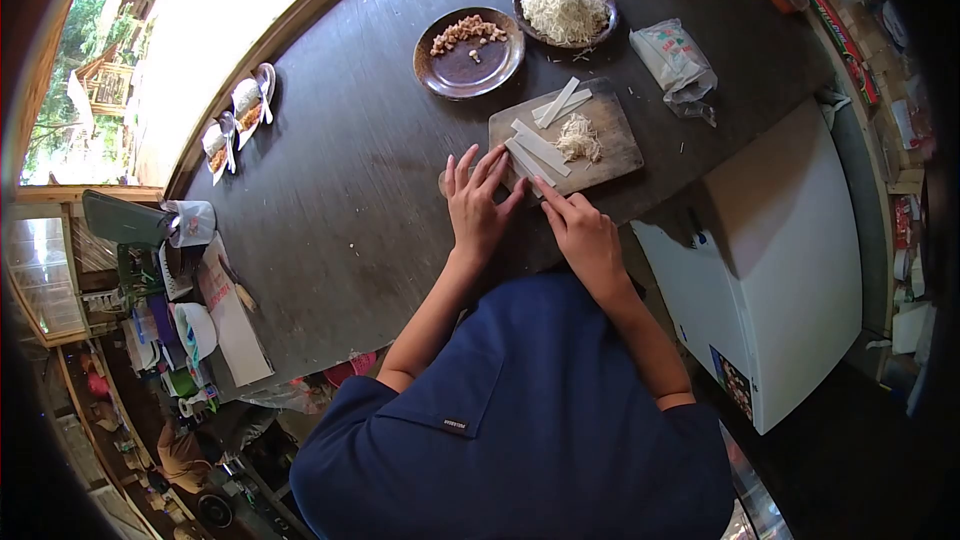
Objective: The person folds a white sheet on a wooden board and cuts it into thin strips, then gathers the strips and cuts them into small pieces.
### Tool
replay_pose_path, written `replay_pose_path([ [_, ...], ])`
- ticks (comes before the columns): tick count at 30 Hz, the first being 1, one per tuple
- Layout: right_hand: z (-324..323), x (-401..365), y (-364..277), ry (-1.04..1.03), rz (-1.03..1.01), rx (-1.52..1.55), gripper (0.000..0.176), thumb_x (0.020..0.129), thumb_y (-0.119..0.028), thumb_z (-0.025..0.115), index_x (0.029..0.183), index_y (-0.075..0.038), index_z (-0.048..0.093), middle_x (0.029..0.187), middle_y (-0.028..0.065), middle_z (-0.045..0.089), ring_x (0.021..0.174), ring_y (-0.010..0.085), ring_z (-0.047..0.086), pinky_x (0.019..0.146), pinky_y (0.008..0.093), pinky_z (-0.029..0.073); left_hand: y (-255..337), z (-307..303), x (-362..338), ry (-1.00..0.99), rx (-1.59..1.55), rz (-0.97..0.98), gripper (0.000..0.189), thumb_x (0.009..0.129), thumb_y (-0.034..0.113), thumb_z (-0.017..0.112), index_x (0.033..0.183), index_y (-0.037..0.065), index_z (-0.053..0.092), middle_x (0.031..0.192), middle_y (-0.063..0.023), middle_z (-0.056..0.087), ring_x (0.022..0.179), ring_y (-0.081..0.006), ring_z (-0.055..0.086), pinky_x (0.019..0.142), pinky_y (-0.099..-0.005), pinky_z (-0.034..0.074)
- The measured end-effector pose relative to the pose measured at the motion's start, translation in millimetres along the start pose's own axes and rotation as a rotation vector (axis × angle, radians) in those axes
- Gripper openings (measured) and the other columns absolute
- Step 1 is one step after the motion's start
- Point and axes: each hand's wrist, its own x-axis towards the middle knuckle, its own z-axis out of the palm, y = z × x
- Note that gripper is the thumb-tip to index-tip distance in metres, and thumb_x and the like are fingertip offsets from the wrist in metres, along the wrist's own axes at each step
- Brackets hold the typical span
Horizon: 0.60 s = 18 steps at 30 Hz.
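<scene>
A wooden cutting board (pixel 610 120) lies on the dark table, bearing several flat pale strips (pixel 541 147) and a small heap of thin shreds (pixel 579 139). My left hand (pixel 478 202) rests at the board's left edge, fingers spread, with its fingertips by the nearest strips. My right hand (pixel 583 232) is at the board's near edge, its index finger stretched out onto the end of a strip and the other fingers curled. Whatever lies under the curled fingers is hidden. Beyond the board stand a plate of brown pieces (pixel 469 31) and a plate heaped with pale shreds (pixel 565 10).
A plastic packet (pixel 674 62) lies right of the board on the table (pixel 330 180). Two small dishes with spoons (pixel 248 100) stand at the far left edge. Cardboard (pixel 232 315) and containers crowd the near left. A white refrigerator (pixel 790 280) stands at the right.
</scene>
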Motion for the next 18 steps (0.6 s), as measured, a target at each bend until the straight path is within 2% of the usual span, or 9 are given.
replay_pose_path([
  [10, 12.5, -2.7, -2.5, 0.032, 0.001, -0.151, 0.053, 0.104, -0.031, 0.067, 0.154, -0.043, 0.056, 0.088, 0.0108, 0.062, 0.067, 0.0348, 0.074, 0.062, 0.0442, 0.063, 1.4, -3.1, 3.9, -0.012, 0.018, -0.008, 0.048, 0.090, 0.039, 0.082, 0.130, 0.013, 0.077, 0.141, 0.0041, 0.070, 0.144, -0.0260, 0.052, 0.130, -0.0528, 0.022],
  [14, 14.6, -3.7, -3.6, 0.052, 0.001, -0.183, 0.052, 0.104, -0.032, 0.067, 0.154, -0.043, 0.056, 0.088, 0.0104, 0.062, 0.066, 0.0340, 0.074, 0.061, 0.0429, 0.064, -0.2, -0.7, 3.5, 0.005, 0.007, 0.003, 0.049, 0.089, 0.037, 0.083, 0.130, 0.012, 0.076, 0.140, 0.0014, 0.070, 0.142, -0.0265, 0.053, 0.129, -0.0528, 0.025],
  [18, 15.4, -3.3, -3.5, 0.059, 0.002, -0.214, 0.050, 0.104, -0.033, 0.066, 0.153, -0.042, 0.058, 0.086, 0.0101, 0.062, 0.064, 0.0342, 0.074, 0.060, 0.0431, 0.064, -7.2, 2.4, 5.6, 0.115, -0.212, -0.069, 0.043, 0.091, 0.017, 0.081, 0.133, 0.011, 0.074, 0.137, -0.0044, 0.071, 0.138, -0.0279, 0.058, 0.126, -0.0524, 0.033],
])
